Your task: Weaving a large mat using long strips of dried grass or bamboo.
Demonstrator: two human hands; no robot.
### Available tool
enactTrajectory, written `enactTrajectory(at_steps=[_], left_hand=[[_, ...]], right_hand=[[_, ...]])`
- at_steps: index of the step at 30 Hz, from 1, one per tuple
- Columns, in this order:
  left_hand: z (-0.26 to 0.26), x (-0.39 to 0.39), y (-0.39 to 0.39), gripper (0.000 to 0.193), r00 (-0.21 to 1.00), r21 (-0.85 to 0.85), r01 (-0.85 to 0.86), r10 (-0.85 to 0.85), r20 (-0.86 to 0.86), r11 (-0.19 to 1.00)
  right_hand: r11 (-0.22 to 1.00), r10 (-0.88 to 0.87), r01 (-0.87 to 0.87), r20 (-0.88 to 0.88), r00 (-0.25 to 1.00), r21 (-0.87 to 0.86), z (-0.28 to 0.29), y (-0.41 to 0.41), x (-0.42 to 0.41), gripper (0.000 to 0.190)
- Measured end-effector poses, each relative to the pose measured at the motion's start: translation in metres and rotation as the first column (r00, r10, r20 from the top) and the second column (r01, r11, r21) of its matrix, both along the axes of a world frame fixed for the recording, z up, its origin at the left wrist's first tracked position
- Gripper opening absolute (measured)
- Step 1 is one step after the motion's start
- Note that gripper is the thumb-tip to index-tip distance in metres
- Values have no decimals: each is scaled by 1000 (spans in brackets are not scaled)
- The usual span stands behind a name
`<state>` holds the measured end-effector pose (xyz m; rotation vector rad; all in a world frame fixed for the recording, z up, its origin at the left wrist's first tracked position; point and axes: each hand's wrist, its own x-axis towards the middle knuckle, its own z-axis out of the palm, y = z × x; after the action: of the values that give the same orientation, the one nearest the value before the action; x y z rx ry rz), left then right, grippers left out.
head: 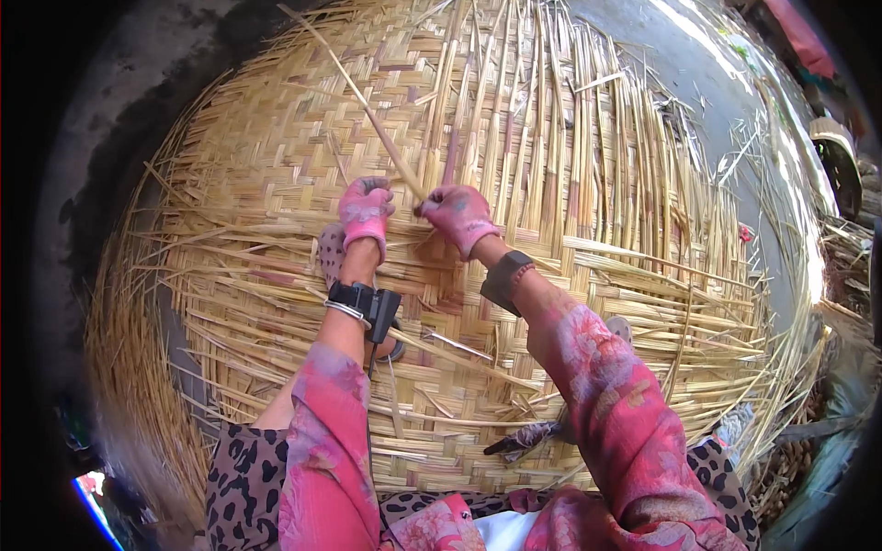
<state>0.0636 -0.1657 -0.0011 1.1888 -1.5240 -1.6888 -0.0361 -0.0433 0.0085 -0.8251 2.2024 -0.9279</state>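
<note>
A large mat (pixel 289 158) of woven flattened straw or reed strips spreads before me. Near its middle, my right hand (pixel 458 213), in a pink fingerless glove, pinches the near end of a long split reed strip (pixel 375 124). That strip slants up and away to the left above the weave. My left hand (pixel 366 208), gloved alike, is beside it with its fingers curled; whether anything thin lies in them cannot be told. Beyond my right hand, loose upright strips (pixel 551 158) lie side by side over the mat. Crosswise strips (pixel 661 310) stick out at the right.
A long bundle of thin stalks (pixel 131 330) lies along the left edge. A dark-handled tool wrapped in cloth or plastic (pixel 524 441) rests on the mat near my lap. My spotted shoe (pixel 329 255) stands on the mat. Grey concrete floor (pixel 641 34) shows at upper right.
</note>
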Motion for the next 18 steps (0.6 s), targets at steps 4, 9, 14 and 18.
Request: enactTrajectory(at_steps=[4,9,14,18], left_hand=[[-31,-15,-5,30,928,-228,284,-207,311,931],[-25,-33,-12,39,721,-175,628,-482,497,759],[-12,-29,-5,35,719,26,596,-548,428,802],[-9,-17,-6,55,913,20,394,-394,102,919]], right_hand=[[888,-325,367,188,927,-278,0,4,3,21],[641,-250,587,588,769,-494,-4,43,17,21],[651,-202,611,674,711,-450,-13,39,12,23],[821,-171,413,520,837,-394,-23,11,0,16]])
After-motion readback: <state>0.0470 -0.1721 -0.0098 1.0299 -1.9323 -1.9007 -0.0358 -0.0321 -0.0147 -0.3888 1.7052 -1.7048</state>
